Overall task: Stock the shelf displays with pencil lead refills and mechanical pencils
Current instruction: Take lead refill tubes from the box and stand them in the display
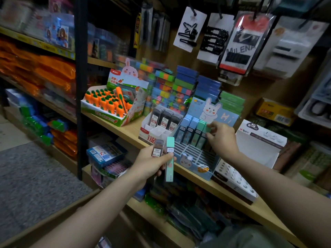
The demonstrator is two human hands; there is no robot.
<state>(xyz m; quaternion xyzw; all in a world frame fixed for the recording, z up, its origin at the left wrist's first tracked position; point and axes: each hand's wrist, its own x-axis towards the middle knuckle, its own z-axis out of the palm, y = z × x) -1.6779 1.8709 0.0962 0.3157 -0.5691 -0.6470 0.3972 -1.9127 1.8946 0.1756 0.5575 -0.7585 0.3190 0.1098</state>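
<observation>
My left hand (152, 162) grips two lead refill cases in front of the shelf: a mint-green case (169, 158) and a dark case (158, 149). My right hand (221, 138) pinches the top of a green refill case (208, 128) standing in the blue bunny display box (195, 159). That box holds several blue and green cases in its back row, with bare slots in front. To its left a white display box (157, 130) holds three rows of dark 0.7 refill cases.
A carrot-pattern display box (111, 104) sits at the left of the wooden shelf (130, 135). An open white box (258, 142) stands right of the bunny display. Stacked colourful packs fill the back; carded hair clips (189, 29) hang overhead.
</observation>
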